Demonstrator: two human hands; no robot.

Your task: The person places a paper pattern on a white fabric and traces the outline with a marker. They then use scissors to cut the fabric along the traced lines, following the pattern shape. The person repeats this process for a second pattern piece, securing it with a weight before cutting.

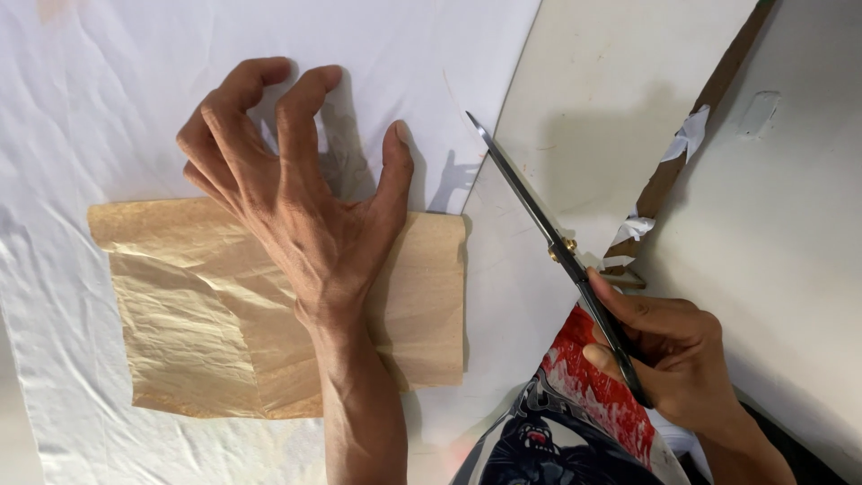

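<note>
My left hand (296,193) presses with spread, bent fingertips on a white cloth (108,99), its palm arched over the top edge of a creased brown paper piece (193,314) that lies on the cloth. My right hand (669,355) grips the handles of a long pair of scissors (530,202). The blades are closed and point up and to the left, their tip just past the right edge of the white cloth. The scissors touch neither the cloth nor the paper.
The cloth lies on a cream table top (620,99). A brown wooden strip (682,153) with white tape scraps runs diagonally at the right. A printed garment in red, black and white (575,422) shows at the bottom.
</note>
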